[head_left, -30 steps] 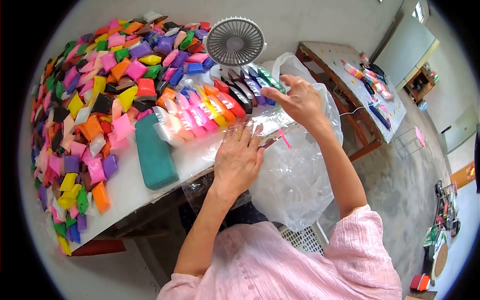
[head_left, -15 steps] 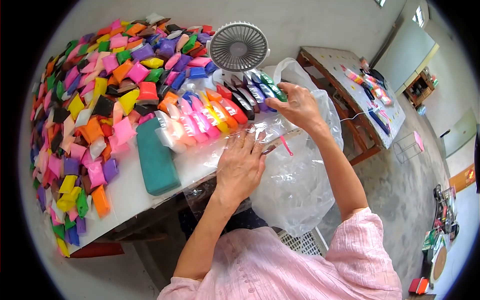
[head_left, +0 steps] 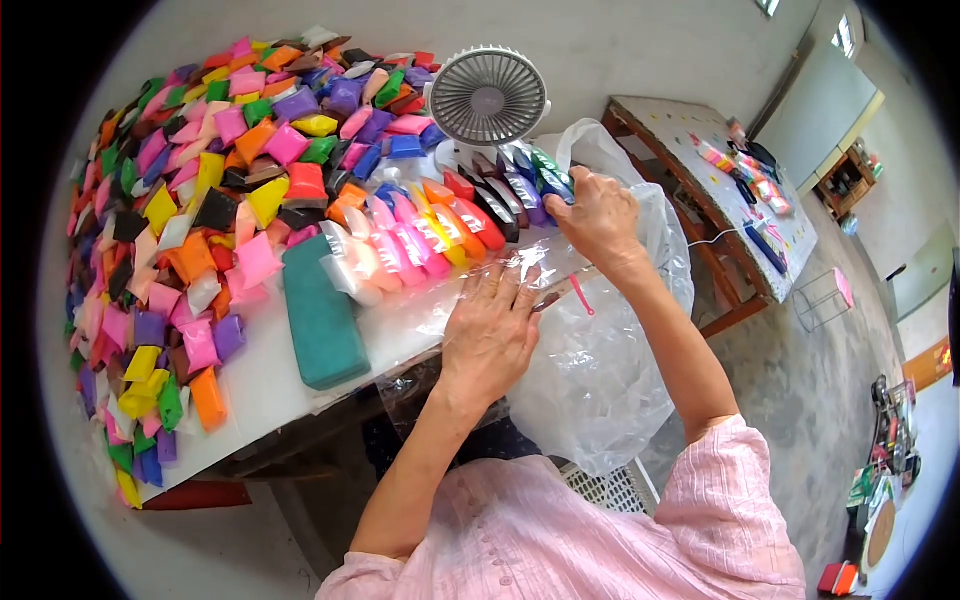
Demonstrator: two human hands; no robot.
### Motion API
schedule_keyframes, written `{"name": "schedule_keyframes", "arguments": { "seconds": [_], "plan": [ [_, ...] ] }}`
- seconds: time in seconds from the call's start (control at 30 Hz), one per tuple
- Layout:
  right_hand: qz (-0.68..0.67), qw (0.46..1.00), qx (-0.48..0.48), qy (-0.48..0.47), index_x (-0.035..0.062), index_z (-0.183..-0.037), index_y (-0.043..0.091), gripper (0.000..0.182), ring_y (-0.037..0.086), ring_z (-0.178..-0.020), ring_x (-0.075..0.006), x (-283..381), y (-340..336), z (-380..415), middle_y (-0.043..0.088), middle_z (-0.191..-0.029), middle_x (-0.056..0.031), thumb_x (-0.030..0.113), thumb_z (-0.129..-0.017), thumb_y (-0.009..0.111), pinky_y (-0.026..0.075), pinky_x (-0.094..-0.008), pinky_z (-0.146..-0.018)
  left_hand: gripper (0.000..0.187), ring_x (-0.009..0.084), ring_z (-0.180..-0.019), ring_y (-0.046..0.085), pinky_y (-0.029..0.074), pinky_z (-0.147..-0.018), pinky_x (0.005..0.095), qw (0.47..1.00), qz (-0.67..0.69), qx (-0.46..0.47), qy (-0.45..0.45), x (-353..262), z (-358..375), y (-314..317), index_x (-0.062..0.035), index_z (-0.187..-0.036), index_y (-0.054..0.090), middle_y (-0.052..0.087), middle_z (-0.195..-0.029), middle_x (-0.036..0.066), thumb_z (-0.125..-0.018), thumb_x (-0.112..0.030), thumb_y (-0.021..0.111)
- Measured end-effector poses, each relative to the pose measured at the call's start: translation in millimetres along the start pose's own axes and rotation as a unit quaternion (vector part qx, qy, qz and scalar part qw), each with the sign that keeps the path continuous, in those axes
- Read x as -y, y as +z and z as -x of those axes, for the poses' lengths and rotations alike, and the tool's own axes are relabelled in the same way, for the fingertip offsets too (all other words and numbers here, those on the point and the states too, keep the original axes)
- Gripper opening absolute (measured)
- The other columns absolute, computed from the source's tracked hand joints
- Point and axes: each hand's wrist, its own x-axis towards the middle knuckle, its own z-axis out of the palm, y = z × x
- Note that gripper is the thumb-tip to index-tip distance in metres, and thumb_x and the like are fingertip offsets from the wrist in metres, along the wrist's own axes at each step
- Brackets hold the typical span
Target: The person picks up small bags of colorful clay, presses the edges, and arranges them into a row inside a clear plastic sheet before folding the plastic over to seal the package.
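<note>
My left hand [head_left: 490, 325] lies palm down with fingers stretched out on a clear plastic bag [head_left: 425, 312] at the table's front edge. Inside or under that clear film, a row of small coloured packets [head_left: 420, 240] runs from pale peach through pink, yellow, orange and red to black and purple. At the row's right end is a green packet [head_left: 550, 175]; my right hand [head_left: 600, 222] has its thumb and bent fingers closed against it. The fingertips are partly hidden. A teal block [head_left: 322, 318] stands left of the row.
A large heap of coloured packets [head_left: 190, 240] covers the table's left and back. Behind the row stands a small fan [head_left: 487, 97]. A big clear bag [head_left: 590, 400] hangs off the front edge, near a pink strip [head_left: 581, 296]. Another table [head_left: 690, 170] stands right.
My right hand's fingers have closed in on the green packet at the row's end. My left hand remains flat on the film. The whole view has shifted slightly.
</note>
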Motion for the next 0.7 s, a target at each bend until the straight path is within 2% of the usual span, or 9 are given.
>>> {"name": "schedule_keyframes", "arguments": {
  "seconds": [0.1,0.2,0.4,0.43,0.47,0.53,0.6,0.63,0.7],
  "plan": [
    [0.003,1.0,0.002,-0.012,-0.0008,-0.094,0.066,0.035,0.071,-0.08,-0.0387,-0.3,-1.0,-0.6,0.07,-0.085,-0.0223,0.03,-0.077,0.069,0.057,-0.0473,-0.074,0.05,0.0363,-0.135,0.044,0.032,-0.115,0.0481,1.0,-0.001,-0.001,0.001,-0.2,-0.7,-0.8,-0.0021,-0.137,0.052,0.052,-0.14,0.018,-0.092,-0.023,0.06],
    [0.003,1.0,0.011,0.004,-0.001,-0.091,0.068,0.035,0.069,-0.085,-0.0386,3.2,-5.2,-0.4,0.07,-0.086,-0.022,0.03,-0.077,0.066,0.054,-0.0471,-0.08,0.05,0.0369,-0.134,0.044,0.033,-0.115,0.0482,1.0,-0.002,-0.006,0.005,0.1,-0.4,-0.6,-0.0026,-0.136,0.052,0.053,-0.139,0.018,-0.091,-0.023,0.06],
    [-0.05,0.992,-0.11,-0.027,-0.0008,-0.084,0.064,0.03,0.07,-0.077,-0.0382,-8.0,-23.4,8.6,0.069,-0.082,-0.0209,0.028,-0.079,0.068,0.055,-0.0476,-0.07,0.051,0.0397,-0.132,0.045,0.034,-0.113,0.0497,0.999,0.022,-0.023,0.008,-0.5,-0.7,-4.0,-0.008,-0.139,0.052,0.05,-0.141,0.019,-0.091,-0.023,0.061],
    [-0.088,0.984,-0.152,-0.019,-0.0018,-0.089,0.066,0.032,0.069,-0.077,-0.0388,-9.0,-37.7,15.6,0.069,-0.084,-0.0217,0.028,-0.08,0.069,0.054,-0.048,-0.066,0.052,0.04,-0.131,0.045,0.034,-0.113,0.05,0.999,0.025,-0.029,0.009,-0.4,-1.0,-3.9,-0.0091,-0.14,0.052,0.05,-0.141,0.019,-0.09,-0.022,0.061],
    [-0.138,0.969,-0.201,-0.036,-0.0022,-0.098,0.067,0.032,0.069,-0.074,-0.0359,-15.5,-47.5,23.3,0.069,-0.085,-0.0217,0.023,-0.079,0.07,0.054,-0.0428,-0.067,0.053,0.0404,-0.131,0.045,0.034,-0.112,0.0504,0.999,0.027,-0.037,0.01,-0.2,-1.3,-3.5,-0.0102,-0.141,0.052,0.049,-0.142,0.019,-0.09,-0.022,0.061],
    [-0.264,0.932,-0.249,-0.004,-0.003,-0.105,0.066,0.034,0.069,-0.071,-0.0261,-16.9,-67.3,48.2,0.07,-0.085,-0.0188,0.018,-0.079,0.072,0.054,-0.0349,-0.068,0.056,0.0401,-0.13,0.046,0.033,-0.112,0.0511,0.999,0.032,-0.04,0.012,0.3,-1.3,-3.5,-0.0117,-0.145,0.048,0.05,-0.14,0.02,-0.091,-0.023,0.059],
    [-0.311,0.923,-0.228,0.015,-0.0022,-0.107,0.066,0.034,0.067,-0.073,-0.0164,-16.2,-79.1,83.5,0.07,-0.085,-0.0132,0.015,-0.078,0.074,0.053,-0.0298,-0.071,0.059,0.0399,-0.13,0.045,0.033,-0.112,0.0517,0.998,0.045,-0.045,0.014,0.3,-2.7,-4.6,-0.0114,-0.147,0.045,0.05,-0.139,0.023,-0.091,-0.022,0.059],
    [-0.353,0.911,-0.213,0.003,-0.0014,-0.109,0.065,0.037,0.066,-0.076,-0.013,-15.6,-75.0,99.6,0.07,-0.087,-0.0099,0.013,-0.077,0.076,0.054,-0.03,-0.071,0.059,0.04,-0.131,0.045,0.033,-0.111,0.0524,0.998,0.053,-0.044,0.012,1.0,-2.3,-3.1,-0.0118,-0.148,0.044,0.05,-0.139,0.022,-0.092,-0.022,0.058],
    [-0.377,0.911,-0.169,0.0,0.0007,-0.111,0.065,0.039,0.068,-0.078,-0.0164,-3.8,-68.5,126.2,0.07,-0.091,-0.0111,0.006,-0.075,0.076,0.054,-0.0305,-0.073,0.06,0.0397,-0.13,0.046,0.033,-0.111,0.0523,0.996,0.068,-0.047,0.013,1.4,-2.8,-5.7,-0.0113,-0.148,0.043,0.05,-0.139,0.021,-0.092,-0.022,0.058]
  ]
}}
